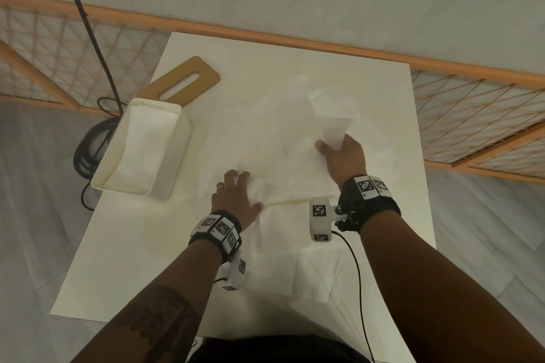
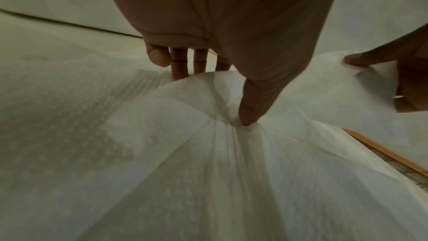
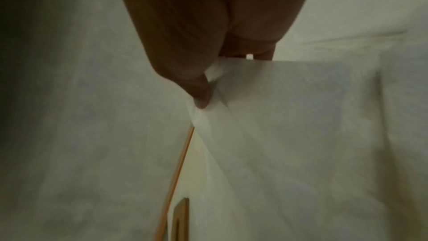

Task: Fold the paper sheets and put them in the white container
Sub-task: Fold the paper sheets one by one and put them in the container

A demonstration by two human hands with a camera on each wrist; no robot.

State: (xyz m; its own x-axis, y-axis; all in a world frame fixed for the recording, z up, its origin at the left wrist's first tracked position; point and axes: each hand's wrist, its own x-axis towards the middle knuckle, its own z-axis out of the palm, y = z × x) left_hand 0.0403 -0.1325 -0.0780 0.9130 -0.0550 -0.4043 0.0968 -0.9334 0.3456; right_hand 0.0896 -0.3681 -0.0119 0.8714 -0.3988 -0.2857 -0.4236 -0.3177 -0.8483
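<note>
R hand [image 3: 208, 30] grip on paper sheet [image 3: 289, 116] corner; head-cam blurry.

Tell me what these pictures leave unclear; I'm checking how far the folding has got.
- Head view: the paper sheet blends into the white table; its edges and sheet count are lost.
- Head view: the white container shows something pale inside; glare hides whether it is paper.
- Right wrist view: the right hand covers its fingers; blur hides the pinch.

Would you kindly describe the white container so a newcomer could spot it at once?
On the white table, look to its left edge. The white container is the deep rectangular tub there, beside a tan wooden board with a slot. Unlike the flat paper sheets nearby, it has tall walls.
</note>
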